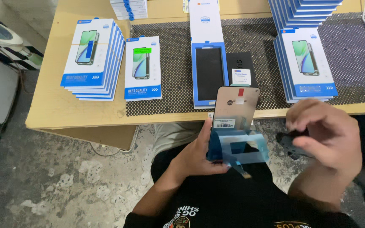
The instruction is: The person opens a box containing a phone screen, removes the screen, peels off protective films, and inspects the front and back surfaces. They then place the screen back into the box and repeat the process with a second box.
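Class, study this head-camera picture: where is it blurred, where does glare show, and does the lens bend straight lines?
Head view: the right hand is smeared by motion blur, while the left hand and the phone screen panel it holds are sharper; the panel shows a pale grey sheen; light is soft and even, with weak shadows; the table edges splay outward from wide-angle distortion.

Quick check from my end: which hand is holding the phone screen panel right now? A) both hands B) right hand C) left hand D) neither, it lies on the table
C: the left hand grips the screen panel by its lower edge, while the right hand is off to the side, apart from it.
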